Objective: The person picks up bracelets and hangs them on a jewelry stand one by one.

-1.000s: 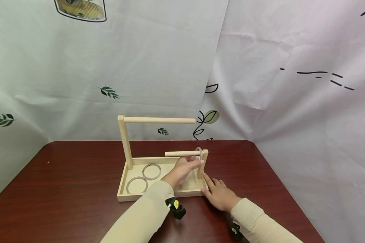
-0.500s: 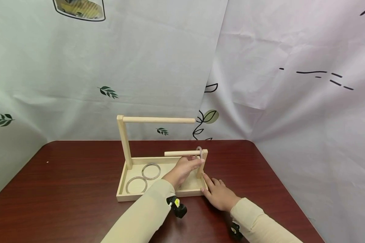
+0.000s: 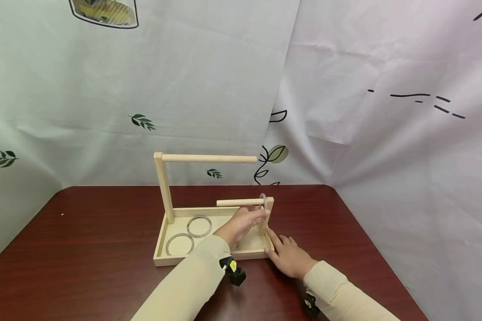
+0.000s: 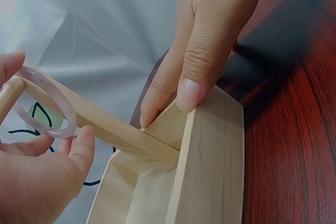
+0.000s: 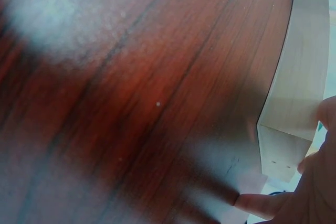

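Observation:
A pale lilac, translucent bangle [image 4: 64,104] encircles the lower rod [image 3: 234,203] of a light wooden stand, right by its short post [image 4: 121,132]. My left hand [image 3: 241,224] pinches that bangle, thumb on one side and fingertips beneath it. Against the right end of the stand's tray [image 3: 245,255], my right hand [image 3: 291,258] rests with fingers extended. Its thumb presses the near corner, and a finger reaches along the end wall, as the left wrist view shows. In the right wrist view, part of the right hand [image 5: 310,198] appears at the lower right.
Two more bangles, one farther back [image 3: 199,226] and one nearer [image 3: 180,244], lie flat in the tray's left half. A taller post [image 3: 165,189] at the left carries a bare upper rod [image 3: 209,158]. Beneath is a dark red wood table [image 3: 104,249], with a printed cloth [image 3: 209,80] behind.
The bangle in my left hand has slid slightly right along the lower rod, closer to the post. My right hand has stayed against the tray's end.

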`<action>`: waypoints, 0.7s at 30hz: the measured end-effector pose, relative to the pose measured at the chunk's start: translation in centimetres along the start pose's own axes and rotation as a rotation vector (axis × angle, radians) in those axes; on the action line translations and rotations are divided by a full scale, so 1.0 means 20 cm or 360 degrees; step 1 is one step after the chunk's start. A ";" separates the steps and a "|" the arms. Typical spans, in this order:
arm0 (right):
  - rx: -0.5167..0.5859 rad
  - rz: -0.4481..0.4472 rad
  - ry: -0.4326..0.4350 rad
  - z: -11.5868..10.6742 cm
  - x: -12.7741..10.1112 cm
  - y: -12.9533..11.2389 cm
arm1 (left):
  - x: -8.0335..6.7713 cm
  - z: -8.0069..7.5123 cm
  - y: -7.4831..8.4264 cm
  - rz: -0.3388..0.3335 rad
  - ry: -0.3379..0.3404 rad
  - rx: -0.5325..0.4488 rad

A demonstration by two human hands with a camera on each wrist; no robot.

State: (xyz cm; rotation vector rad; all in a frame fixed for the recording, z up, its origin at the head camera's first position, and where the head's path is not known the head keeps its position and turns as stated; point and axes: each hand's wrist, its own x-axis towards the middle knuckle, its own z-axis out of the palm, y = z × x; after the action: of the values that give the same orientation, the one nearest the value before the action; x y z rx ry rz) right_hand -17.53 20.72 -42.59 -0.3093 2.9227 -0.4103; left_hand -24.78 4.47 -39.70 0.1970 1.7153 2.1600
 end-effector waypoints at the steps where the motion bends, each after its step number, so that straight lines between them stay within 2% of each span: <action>1: -0.0001 0.0004 -0.0002 0.00 0.00 0.00 | 0.00 0.00 0.00 -0.0004 -0.0001 -0.0008; 11: -0.0001 0.0018 -0.0004 0.00 0.00 -0.01 | 0.00 -0.01 0.00 -0.0010 -0.0060 0.0014; 21: 0.0002 0.0036 -0.0017 -0.01 -0.01 -0.01 | 0.00 -0.01 0.00 -0.0021 -0.0055 -0.0002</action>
State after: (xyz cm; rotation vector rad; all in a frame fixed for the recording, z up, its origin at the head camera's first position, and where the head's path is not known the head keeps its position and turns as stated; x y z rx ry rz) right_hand -17.41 20.55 -42.23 -0.2775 2.9128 -0.4056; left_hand -24.92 4.31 -39.78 0.2204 1.6920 2.1357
